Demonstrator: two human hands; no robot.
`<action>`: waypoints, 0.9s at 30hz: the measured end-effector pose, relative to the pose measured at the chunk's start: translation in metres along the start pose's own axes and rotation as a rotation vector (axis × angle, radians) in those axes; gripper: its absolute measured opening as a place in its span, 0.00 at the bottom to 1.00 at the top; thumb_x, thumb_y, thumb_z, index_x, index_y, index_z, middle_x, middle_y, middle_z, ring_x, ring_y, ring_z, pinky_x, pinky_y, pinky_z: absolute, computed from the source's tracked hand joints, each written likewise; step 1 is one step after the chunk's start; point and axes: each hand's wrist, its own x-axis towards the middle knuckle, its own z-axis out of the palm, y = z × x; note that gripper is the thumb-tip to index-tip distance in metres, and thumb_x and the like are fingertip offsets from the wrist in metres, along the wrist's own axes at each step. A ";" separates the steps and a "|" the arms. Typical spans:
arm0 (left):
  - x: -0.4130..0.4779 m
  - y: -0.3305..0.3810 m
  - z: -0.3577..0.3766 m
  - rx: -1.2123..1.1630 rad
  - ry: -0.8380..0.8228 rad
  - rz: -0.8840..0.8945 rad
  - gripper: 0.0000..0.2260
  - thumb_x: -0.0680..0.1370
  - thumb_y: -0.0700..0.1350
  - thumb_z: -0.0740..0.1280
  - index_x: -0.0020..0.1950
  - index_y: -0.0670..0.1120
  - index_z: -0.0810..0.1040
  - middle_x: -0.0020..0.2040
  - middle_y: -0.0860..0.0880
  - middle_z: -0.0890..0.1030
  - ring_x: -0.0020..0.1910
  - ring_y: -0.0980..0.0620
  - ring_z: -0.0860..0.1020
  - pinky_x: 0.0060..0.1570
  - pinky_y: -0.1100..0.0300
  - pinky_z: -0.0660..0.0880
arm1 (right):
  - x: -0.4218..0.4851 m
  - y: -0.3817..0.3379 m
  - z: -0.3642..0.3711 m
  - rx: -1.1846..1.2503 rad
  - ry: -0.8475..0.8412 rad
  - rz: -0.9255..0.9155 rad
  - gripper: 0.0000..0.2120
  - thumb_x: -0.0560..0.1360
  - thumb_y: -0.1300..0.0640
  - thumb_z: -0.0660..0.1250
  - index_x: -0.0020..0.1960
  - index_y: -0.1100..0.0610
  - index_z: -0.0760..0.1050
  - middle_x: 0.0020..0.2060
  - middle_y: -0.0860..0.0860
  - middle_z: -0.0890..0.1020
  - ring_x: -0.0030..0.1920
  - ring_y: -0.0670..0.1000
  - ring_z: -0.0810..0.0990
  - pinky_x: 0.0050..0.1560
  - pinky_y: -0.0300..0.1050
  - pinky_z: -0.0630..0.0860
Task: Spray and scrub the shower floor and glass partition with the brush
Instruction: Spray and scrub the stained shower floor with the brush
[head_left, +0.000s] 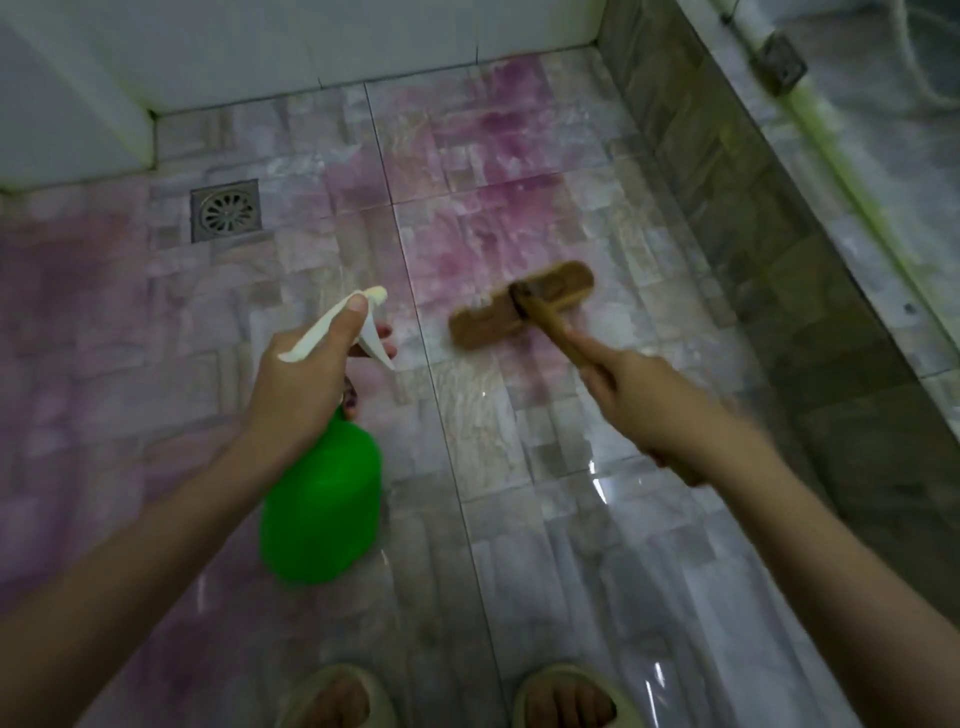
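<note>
Seen from above, the left hand (301, 374) is clamped around the neck of a green spray bottle (322, 499), fingers at its white trigger. The right hand (644, 400) is closed on the wooden handle of a brush (519, 306), whose head rests on the wet, pink-stained shower floor (519, 171). The brush looks stiff and light, best held mid-handle; the wet tiles look slippery.

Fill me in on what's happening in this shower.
A person in slippers is cleaning the tiled shower floor. The left hand holds a green spray bottle by its white trigger head, nozzle pointing forward. The right hand grips the handle of a wooden brush, whose head rests on a wet, pink-stained patch. A drain sits near the far left corner.
</note>
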 end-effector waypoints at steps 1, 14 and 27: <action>-0.004 -0.003 0.001 0.010 0.007 -0.008 0.16 0.81 0.60 0.63 0.43 0.57 0.87 0.43 0.52 0.88 0.49 0.32 0.83 0.25 0.61 0.73 | 0.010 0.001 0.011 0.044 0.043 -0.028 0.23 0.82 0.53 0.53 0.74 0.35 0.56 0.35 0.55 0.78 0.24 0.53 0.75 0.19 0.41 0.69; -0.045 -0.005 0.002 0.031 -0.024 0.042 0.14 0.83 0.56 0.61 0.48 0.54 0.84 0.45 0.47 0.88 0.20 0.53 0.73 0.21 0.63 0.71 | 0.028 -0.007 0.021 0.117 0.116 -0.114 0.23 0.82 0.52 0.52 0.72 0.31 0.54 0.55 0.64 0.78 0.25 0.51 0.71 0.17 0.41 0.68; -0.068 -0.023 -0.017 0.048 0.023 0.083 0.12 0.81 0.60 0.63 0.48 0.63 0.86 0.48 0.40 0.87 0.49 0.27 0.80 0.42 0.37 0.81 | -0.062 0.011 0.004 -0.175 -0.136 -0.126 0.27 0.83 0.50 0.48 0.66 0.21 0.39 0.38 0.56 0.79 0.31 0.56 0.80 0.34 0.51 0.80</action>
